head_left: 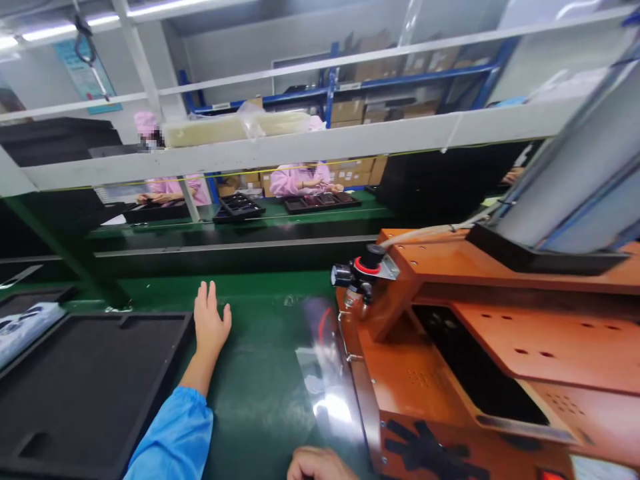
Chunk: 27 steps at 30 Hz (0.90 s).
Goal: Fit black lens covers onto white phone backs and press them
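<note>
Left hand (210,323) spread and empty beside a black tray (100,387); right hand (320,465) curled.
The tray's far right corner lies near the green worktop's (260,360) far edge; whether the partly visible right hand grips anything, I cannot tell. A glossy clear sheet (325,387) lies along the orange machine (410,373).

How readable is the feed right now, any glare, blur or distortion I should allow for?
Head view: white glare washes out detail on the shiny clear sheet beside the orange machine; head view: the left hand keeps a readable outline, while the far cardboard boxes look soft; head view: wide-angle stretching seems likely toward the right edge, where the grey column leans.
</note>
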Each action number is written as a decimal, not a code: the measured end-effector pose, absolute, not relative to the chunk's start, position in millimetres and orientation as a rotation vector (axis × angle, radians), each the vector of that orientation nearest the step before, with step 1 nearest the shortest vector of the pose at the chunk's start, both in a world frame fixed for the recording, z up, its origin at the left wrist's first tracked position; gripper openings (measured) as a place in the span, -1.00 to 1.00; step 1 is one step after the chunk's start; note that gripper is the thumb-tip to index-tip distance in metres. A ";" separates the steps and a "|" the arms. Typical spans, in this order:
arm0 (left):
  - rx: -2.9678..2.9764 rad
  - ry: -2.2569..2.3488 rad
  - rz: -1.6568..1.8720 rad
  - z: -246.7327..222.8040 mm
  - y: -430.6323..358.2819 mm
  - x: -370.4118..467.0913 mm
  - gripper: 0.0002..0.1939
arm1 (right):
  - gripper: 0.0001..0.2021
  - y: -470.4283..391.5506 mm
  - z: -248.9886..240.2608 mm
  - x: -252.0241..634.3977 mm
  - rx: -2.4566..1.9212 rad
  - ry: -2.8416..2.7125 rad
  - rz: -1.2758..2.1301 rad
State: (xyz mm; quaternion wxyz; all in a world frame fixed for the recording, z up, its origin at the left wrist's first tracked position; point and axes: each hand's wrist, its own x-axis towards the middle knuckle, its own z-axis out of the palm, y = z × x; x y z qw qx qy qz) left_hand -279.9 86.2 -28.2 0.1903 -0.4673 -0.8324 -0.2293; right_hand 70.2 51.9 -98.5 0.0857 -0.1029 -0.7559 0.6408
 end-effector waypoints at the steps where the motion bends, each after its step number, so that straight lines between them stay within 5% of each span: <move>1: -1.277 -2.321 -0.636 -28.5 85.4 -278.4 -0.20 | -0.84 51.0 -99.5 70.5 -0.298 -2.245 1.896; 8: -1.584 -2.638 -0.048 -50.1 87.5 -272.1 -0.21 | -0.69 51.4 -90.9 71.1 -0.259 -2.269 1.847; 17: -1.563 -2.652 -0.030 -46.4 88.1 -274.2 -0.44 | -0.78 49.5 -91.2 74.2 -0.272 -2.232 1.864; 27: -1.553 -2.630 -0.047 -45.7 87.6 -274.6 -0.46 | -0.78 50.6 -89.5 75.2 -0.271 -2.278 1.829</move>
